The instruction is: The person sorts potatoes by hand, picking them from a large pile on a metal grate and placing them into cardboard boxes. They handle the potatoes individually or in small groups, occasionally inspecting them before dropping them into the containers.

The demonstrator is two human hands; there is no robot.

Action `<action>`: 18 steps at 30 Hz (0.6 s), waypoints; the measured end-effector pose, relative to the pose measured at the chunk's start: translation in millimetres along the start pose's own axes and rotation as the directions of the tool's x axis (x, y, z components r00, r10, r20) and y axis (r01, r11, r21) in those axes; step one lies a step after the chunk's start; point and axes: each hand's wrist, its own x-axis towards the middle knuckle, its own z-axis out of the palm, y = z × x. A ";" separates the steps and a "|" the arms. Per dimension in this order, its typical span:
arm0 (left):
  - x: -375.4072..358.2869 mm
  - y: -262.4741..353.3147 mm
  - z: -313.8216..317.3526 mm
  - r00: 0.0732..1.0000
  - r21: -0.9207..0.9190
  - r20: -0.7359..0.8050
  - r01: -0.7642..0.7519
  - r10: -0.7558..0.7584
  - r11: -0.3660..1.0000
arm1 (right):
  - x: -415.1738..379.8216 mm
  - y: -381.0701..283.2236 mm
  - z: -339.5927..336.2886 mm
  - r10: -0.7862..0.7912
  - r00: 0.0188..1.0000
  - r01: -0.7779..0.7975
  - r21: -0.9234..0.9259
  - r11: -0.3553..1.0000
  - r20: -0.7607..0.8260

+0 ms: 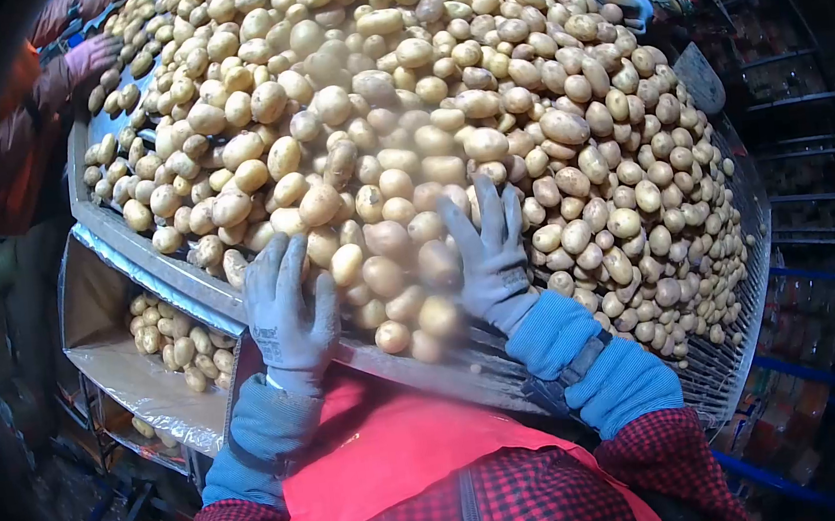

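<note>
A big heap of potatoes (pixel 565 127) covers the metal sorting table in front of me. My left hand (pixel 287 313), in a grey glove, rests at the near edge of the heap with its fingers stretched out and thumb apart. On the other side, my right hand (pixel 491 258), gloved alike, has its fingers spread against the potatoes. A loose cluster of potatoes (pixel 384 276) lies between the two hands, close to the table's front edge. Neither hand is closed around a potato. A hazy smear blurs the middle of the view.
The table's metal rim (pixel 160 253) curves along the left. Below it stands a lined cardboard box (pixel 91 310) holding potatoes. Another person's pink-gloved hand (pixel 93 56) reaches in at upper left; a second person's blue-cuffed hand (pixel 639 10) is at upper right. Metal racks (pixel 792 102) stand at right.
</note>
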 end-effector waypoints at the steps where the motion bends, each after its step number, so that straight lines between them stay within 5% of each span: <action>1: -1.0 -1.1 -0.2 1.000 0.000 -0.001 -0.001 0.001 1.000 | 8.5 1.0 1.9 -0.011 1.000 0.011 -0.017 1.000 0.015; 2: -1.8 -2.4 0.5 1.000 -0.003 -0.004 0.008 -0.008 1.000 | 14.2 14.0 19.4 -0.092 0.995 0.080 -0.216 0.973 -0.043; 5: -2.9 -2.2 0.9 1.000 0.022 -0.009 0.022 -0.022 1.000 | 60.3 -3.7 15.3 0.016 0.997 -0.011 0.067 0.998 -0.074; 10: -2.3 -3.5 2.0 1.000 0.030 -0.021 0.000 0.000 1.000 | 105.6 -19.6 32.1 -0.056 0.998 0.053 -0.167 0.985 -0.008; 13: -3.4 -3.9 5.8 0.999 0.032 -0.045 0.013 -0.012 0.999 | 132.2 -9.8 35.4 -0.099 0.991 0.093 -0.064 0.994 -0.089; 18: -5.0 -1.0 5.8 0.997 0.047 -0.073 -0.001 0.004 0.999 | 169.1 -10.9 23.4 -0.072 0.993 0.080 -0.076 0.994 0.099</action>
